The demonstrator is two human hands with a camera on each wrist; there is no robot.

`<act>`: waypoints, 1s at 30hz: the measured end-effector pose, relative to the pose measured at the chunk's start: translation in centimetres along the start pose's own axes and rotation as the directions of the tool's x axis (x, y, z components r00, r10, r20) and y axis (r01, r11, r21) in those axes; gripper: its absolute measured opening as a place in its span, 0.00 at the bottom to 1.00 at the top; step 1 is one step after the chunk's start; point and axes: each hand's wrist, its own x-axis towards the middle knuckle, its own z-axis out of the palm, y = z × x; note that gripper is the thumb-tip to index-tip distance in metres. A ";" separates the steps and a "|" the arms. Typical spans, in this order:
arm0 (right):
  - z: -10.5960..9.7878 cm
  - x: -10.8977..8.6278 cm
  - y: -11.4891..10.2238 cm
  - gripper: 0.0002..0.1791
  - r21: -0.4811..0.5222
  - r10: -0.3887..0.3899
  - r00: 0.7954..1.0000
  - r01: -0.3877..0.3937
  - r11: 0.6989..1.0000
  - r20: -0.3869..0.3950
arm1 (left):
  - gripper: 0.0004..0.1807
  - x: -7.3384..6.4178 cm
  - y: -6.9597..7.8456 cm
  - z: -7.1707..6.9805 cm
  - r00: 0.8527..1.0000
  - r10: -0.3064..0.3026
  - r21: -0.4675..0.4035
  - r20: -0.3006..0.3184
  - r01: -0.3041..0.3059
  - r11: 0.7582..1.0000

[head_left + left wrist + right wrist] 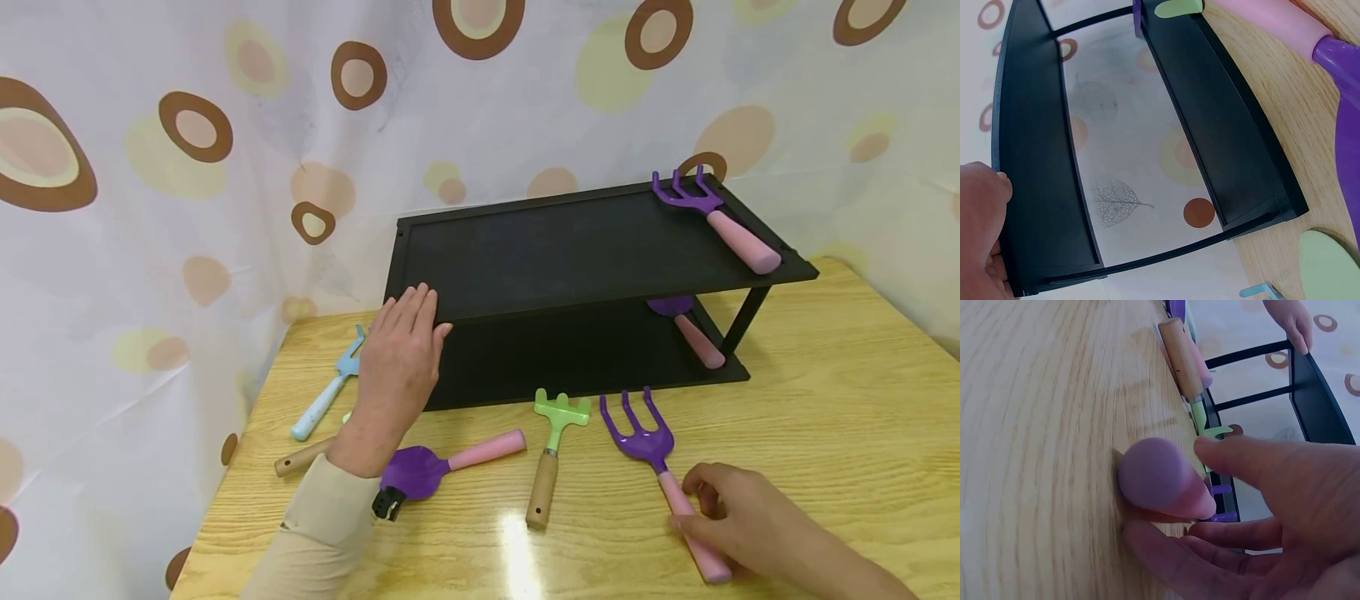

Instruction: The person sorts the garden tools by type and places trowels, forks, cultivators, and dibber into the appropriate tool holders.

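My left hand (pixel 397 358) lies on the front left corner of a black two-tier shelf (pixel 525 250), fingers extended over the top board. Around the pink handle of a purple hand fork (pixel 647 443) on the table, my right hand (pixel 750 517) is loosely curved. The right wrist view shows a gap between the thumb and the handle end (pixel 1154 472). Left of this fork lies a small green rake (pixel 546 479) with a wooden handle. A purple trowel (pixel 412 472) with a pink handle lies nearer the left forearm, which partly covers a wooden-handled tool (pixel 303 457).
Another purple fork (pixel 738 237) lies on the shelf's top right. On the lower tier, at the right, is a purple tool with a pink handle (pixel 701 342). A light blue fork (pixel 318 407) lies left of the shelf. A patterned curtain (pixel 480 100) hangs behind the wooden table (pixel 840 400).
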 end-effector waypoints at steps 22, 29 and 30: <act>-0.9 -0.1 0.1 0.17 -0.077 0.115 0.993 -0.113 0.991 0.012 | 0.24 0.1 0.0 0.0 1.000 0.004 -0.002 -0.025 -0.004 1.000; -1.9 -0.6 0.8 0.19 -0.128 0.061 0.997 -0.066 0.990 -0.043 | 0.25 0.0 -0.1 0.0 1.000 0.003 0.007 -0.011 -0.003 1.000; -2.1 -0.7 0.9 0.19 -0.136 0.054 0.997 -0.060 0.989 -0.050 | 0.25 0.0 -0.1 0.0 1.000 0.002 0.008 -0.008 -0.002 1.000</act>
